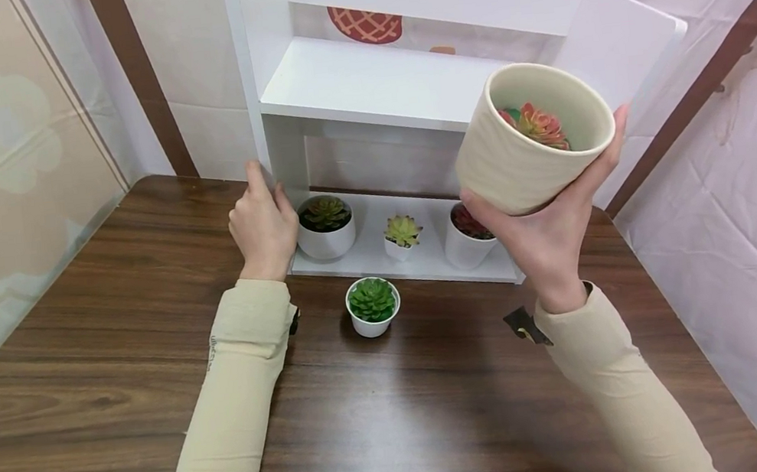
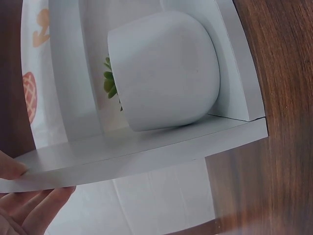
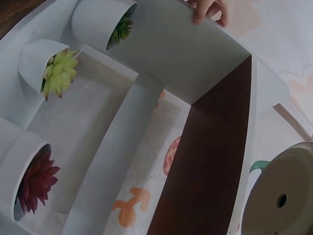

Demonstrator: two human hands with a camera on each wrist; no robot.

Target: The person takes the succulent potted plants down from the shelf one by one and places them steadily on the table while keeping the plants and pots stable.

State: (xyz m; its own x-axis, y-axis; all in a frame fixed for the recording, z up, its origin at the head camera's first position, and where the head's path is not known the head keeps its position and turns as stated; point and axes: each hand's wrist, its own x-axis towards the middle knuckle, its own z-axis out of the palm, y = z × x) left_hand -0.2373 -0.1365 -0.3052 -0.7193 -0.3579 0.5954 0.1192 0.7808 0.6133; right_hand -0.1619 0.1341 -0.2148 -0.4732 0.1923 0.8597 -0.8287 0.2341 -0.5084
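Observation:
My right hand (image 1: 552, 237) grips a cream ceramic pot (image 1: 515, 156) from below and the side, raised in front of the right part of the white shelf unit (image 1: 376, 82). A red-pink succulent (image 1: 543, 128) sits deep inside the tilted pot. The pot's underside (image 3: 266, 208), with a round drain hole, shows in the right wrist view. On the other side, my left hand (image 1: 261, 229) pinches the unit's left side panel (image 2: 122, 164), thumb on the inner face and fingers on the outer. Right beside that panel stands a white pot (image 2: 166, 73) with a green succulent.
On the bottom board, a small yellow-green succulent (image 1: 402, 229) and a dark red one in a white pot (image 1: 468, 248) stand further right. A green succulent in a small white pot (image 1: 370, 306) stands on the wooden table (image 1: 384, 420) before the unit. Printed cloth hangs behind.

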